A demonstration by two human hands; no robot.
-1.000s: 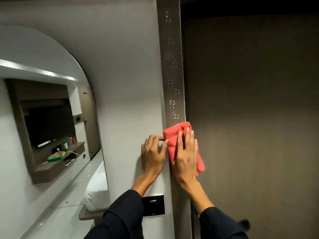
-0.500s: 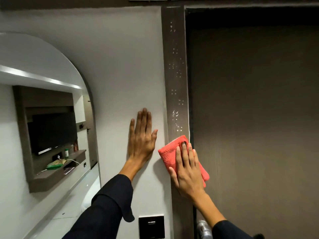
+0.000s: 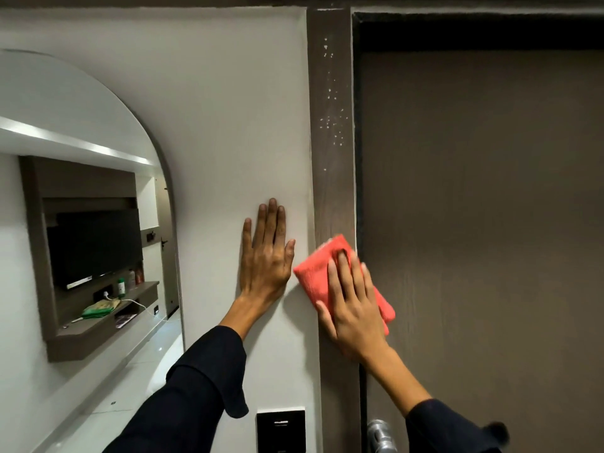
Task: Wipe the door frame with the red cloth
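The brown door (image 3: pixel 483 240) fills the right of the view, shut within its dark recess. Left of it the pale wall (image 3: pixel 228 125) spreads toward an arched mirror (image 3: pixel 81 191) that reflects a television and a shelf. Between wall and door runs the vertical door frame (image 3: pixel 331 191), a narrow brown strip flecked with white specks along its upper part; the stretch just above the cloth looks free of them.

The left hand (image 3: pixel 266 256) lies flat and open against the wall beside the frame, fingers together and pointing up, holding nothing. The right hand (image 3: pixel 354 305) presses the red cloth (image 3: pixel 315 276) against the frame with a spread palm, not closed around it; the cloth overhangs the frame onto the wall on one side and toward the door on the other.

The specks sit well above the cloth, so the likely failure is a stroke that stops short of them, leaving the upper frame dirty. Because the cloth is only pinned by palm pressure, easing off during an upward push could let it slide from under the fingers or bunch up. A small risk is smearing residue onto the pale wall, where the cloth's left edge already laps over.
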